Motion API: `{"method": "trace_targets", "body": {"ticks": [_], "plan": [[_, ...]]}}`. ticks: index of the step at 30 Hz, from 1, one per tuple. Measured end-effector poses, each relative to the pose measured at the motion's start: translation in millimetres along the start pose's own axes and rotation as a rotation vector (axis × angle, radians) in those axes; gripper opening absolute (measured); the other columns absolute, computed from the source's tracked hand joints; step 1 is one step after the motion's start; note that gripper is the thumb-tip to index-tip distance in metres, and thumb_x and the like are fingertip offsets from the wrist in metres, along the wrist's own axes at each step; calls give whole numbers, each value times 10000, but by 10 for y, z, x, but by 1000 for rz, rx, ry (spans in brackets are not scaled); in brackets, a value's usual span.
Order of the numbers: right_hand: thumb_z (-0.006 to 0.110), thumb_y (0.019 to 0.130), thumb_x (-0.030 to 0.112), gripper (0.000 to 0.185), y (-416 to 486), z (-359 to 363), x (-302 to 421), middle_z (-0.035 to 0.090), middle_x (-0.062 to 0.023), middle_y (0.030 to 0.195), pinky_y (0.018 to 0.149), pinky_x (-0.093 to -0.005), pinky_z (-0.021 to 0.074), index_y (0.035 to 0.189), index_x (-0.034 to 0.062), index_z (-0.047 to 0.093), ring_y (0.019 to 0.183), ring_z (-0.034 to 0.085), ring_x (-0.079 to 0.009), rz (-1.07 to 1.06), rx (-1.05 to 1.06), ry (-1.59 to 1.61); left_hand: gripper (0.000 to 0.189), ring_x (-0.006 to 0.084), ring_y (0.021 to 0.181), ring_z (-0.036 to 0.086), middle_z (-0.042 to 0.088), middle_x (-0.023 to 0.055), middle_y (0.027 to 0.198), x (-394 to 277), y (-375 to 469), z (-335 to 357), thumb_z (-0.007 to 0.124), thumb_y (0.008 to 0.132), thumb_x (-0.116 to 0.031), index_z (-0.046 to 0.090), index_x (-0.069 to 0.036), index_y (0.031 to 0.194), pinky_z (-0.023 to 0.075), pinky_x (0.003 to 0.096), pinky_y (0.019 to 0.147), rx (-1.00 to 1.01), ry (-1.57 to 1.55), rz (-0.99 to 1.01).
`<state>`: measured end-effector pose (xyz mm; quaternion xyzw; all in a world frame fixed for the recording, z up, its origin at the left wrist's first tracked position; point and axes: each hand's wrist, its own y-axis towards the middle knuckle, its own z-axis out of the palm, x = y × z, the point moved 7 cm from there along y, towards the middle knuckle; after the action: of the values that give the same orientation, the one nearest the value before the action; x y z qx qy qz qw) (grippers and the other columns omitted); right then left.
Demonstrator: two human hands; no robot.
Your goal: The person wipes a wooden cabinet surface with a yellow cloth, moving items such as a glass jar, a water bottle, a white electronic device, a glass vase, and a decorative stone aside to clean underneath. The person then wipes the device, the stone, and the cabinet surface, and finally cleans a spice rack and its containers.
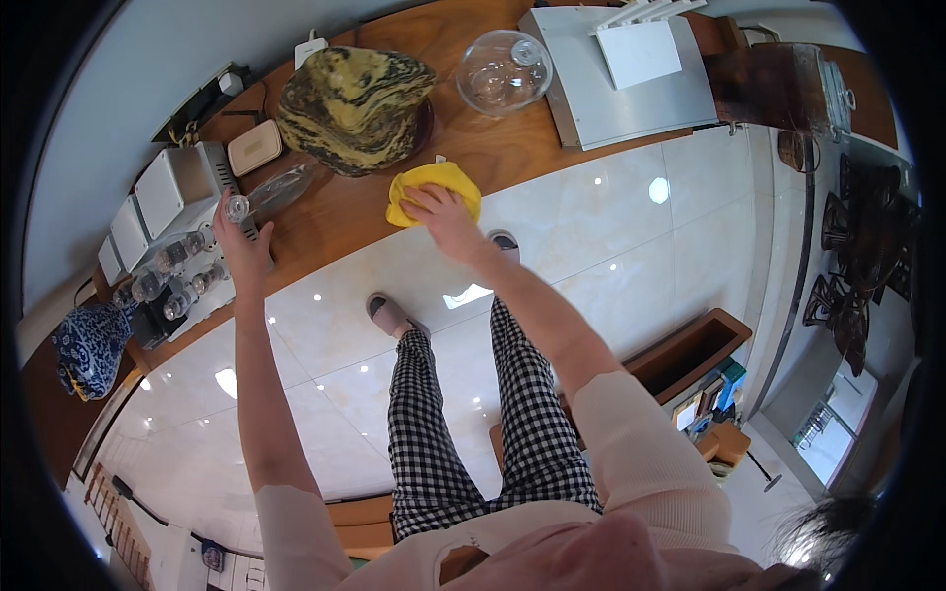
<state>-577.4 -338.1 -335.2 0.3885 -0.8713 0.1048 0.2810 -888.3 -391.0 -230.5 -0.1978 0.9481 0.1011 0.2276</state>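
Note:
My right hand [445,223] presses a folded yellow cloth [436,181] at the front edge of the wooden counter [336,221], fingers bent over it. On the left, my left hand [244,247] curves around the round knob-like end of a clear glass vessel [284,188]. The thumb stands apart from that end, and whether the fingers grip it cannot be told. Just behind the cloth rises a yellow-and-black banded ornamental stone [351,103], its dark base partly hidden.
Beside my left hand stands a tube amplifier [166,196] with exposed glass tubes [177,251]. A clear glass globe [505,72] sits near a silver metal case [621,111] bearing a white router [639,52]. A large glass jar [776,89] is far right; a cream box [255,148] lies left.

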Motion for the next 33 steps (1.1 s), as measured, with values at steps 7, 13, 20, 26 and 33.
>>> {"method": "trace_targets", "body": {"ticks": [7, 13, 20, 26, 33], "plan": [[578, 673, -79, 558, -474, -673, -774, 490, -54, 1322, 964, -454, 373, 1189, 130, 619, 1206, 434, -305, 204, -110, -4, 791, 384, 1303, 354, 376, 198, 1408, -87, -1023, -169, 717, 731, 27, 327, -12, 1418, 294, 446, 1091, -44, 9, -189], [556, 684, -84, 496, -1290, -682, -1260, 535, -167, 1195, 947, -411, 440, 1153, 63, 618, 1108, 498, -379, 545, -39, 124, 816, 398, 1306, 343, 376, 211, 1399, -507, -2604, 178, 722, 702, 29, 324, -3, 1413, 294, 452, 1098, 159, -66, -437], [529, 815, 14, 428, -3209, -857, -1785, 630, -130, 1123, 847, -346, 508, 1241, -6, 559, 995, 616, -236, 1320, -201, 1142, 766, 397, 1242, 397, 401, 228, 1320, -1141, -3850, 409, 738, 695, 8, 367, 9, 1366, 358, 452, 1061, 273, -232, -791], [466, 891, 39, 371, -3996, -1780, -1780, 623, -132, 1106, 867, -371, 526, 1257, 4, 515, 993, 625, -256, 1426, -480, 1497, 699, 350, 1229, 434, 403, 178, 1342, -1590, -3538, 443, 721, 746, -38, 396, -26, 1365, 406, 425, 1024, 384, -348, -740], [450, 927, 98, 470, -3722, -2480, -919, 485, -114, 1372, 1075, -451, 392, 1392, 67, 386, 1277, 468, -295, 1101, -511, 1991, 519, 222, 1159, 522, 500, 86, 1366, -2277, -3168, 622, 655, 879, -130, 473, -87, 1364, 447, 352, 947, 476, -819, -797]]}}
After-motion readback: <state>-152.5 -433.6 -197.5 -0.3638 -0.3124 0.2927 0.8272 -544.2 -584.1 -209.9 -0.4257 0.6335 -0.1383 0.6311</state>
